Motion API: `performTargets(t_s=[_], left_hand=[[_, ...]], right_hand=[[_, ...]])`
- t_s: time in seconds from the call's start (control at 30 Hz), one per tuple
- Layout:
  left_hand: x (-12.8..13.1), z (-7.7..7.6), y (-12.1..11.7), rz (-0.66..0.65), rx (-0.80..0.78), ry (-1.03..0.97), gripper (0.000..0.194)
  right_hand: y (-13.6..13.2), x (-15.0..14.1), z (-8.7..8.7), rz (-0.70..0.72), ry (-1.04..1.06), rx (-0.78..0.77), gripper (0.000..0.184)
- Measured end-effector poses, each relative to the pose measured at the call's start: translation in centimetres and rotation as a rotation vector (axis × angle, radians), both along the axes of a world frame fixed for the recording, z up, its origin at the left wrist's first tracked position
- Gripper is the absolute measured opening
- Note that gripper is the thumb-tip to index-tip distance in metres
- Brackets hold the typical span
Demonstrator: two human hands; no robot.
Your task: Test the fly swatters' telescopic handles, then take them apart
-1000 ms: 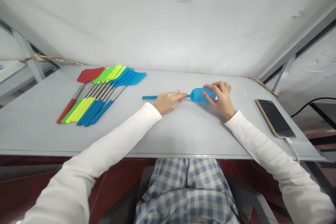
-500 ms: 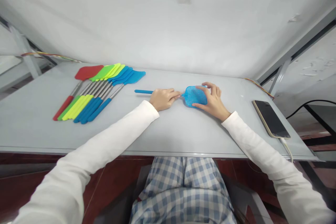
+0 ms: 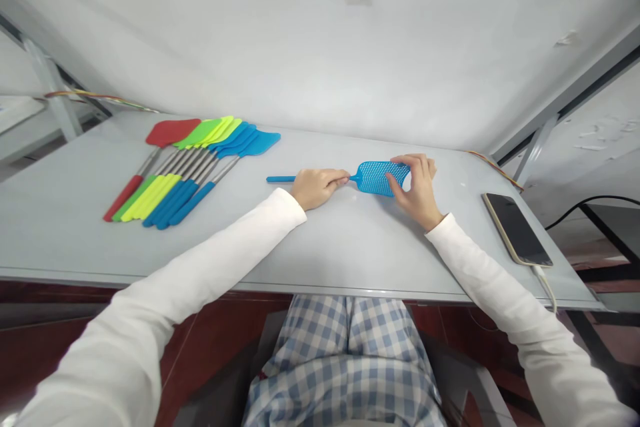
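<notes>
A blue fly swatter [image 3: 379, 177] with a perforated head lies crosswise in front of me, its handle end pointing left. My left hand [image 3: 320, 187] is closed around its shaft close to the neck and hides most of the shaft. My right hand [image 3: 419, 191] grips the far right end of the head, thumb on the near face and fingers along the upper edge. The head appears slightly raised off the table. To the left, several more fly swatters [image 3: 193, 163] in red, green, yellow and blue lie fanned, overlapping, heads away from me.
A phone [image 3: 517, 228] with a white cable [image 3: 545, 287] plugged in lies at the right of the grey table [image 3: 350, 253]. Behind the table rises a white wall [image 3: 320, 67]. Thin coloured wires run at both back corners.
The fly swatter has shifted a little to the right and its head looks tilted up. My right hand has slid toward the head's far end, and my left hand has moved slightly right.
</notes>
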State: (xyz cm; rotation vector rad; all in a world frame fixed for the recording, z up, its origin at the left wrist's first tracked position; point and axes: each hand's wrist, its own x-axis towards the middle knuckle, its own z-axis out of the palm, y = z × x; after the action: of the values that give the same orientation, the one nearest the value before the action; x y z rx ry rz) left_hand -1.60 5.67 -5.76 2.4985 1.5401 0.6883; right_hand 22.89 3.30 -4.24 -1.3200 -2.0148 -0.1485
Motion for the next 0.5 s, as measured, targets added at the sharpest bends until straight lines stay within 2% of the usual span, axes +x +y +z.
performTargets(t_s=[0.07,0.17,0.37,0.5], left_hand=[[-0.2,0.1,0.1,0.04,-0.028,-0.03,0.035],[-0.3,0.2,0.2,0.076,-0.041,-0.036,0.035],[0.0,0.2,-0.2,0.039,-0.006,-0.031,0.033],[0.0,0.1,-0.3,-0.003,0.033,0.027,0.035]], right_hand=[[-0.5,0.0,0.4,0.049,-0.037,-0.007,0.027],[-0.7,0.1,0.5,0.15,-0.109,-0.04,0.031],[0.3,0.3,-0.2,0.153,-0.201,-0.093,0.035],[0.9,0.9,-0.6,0.069,-0.166,-0.074,0.084]])
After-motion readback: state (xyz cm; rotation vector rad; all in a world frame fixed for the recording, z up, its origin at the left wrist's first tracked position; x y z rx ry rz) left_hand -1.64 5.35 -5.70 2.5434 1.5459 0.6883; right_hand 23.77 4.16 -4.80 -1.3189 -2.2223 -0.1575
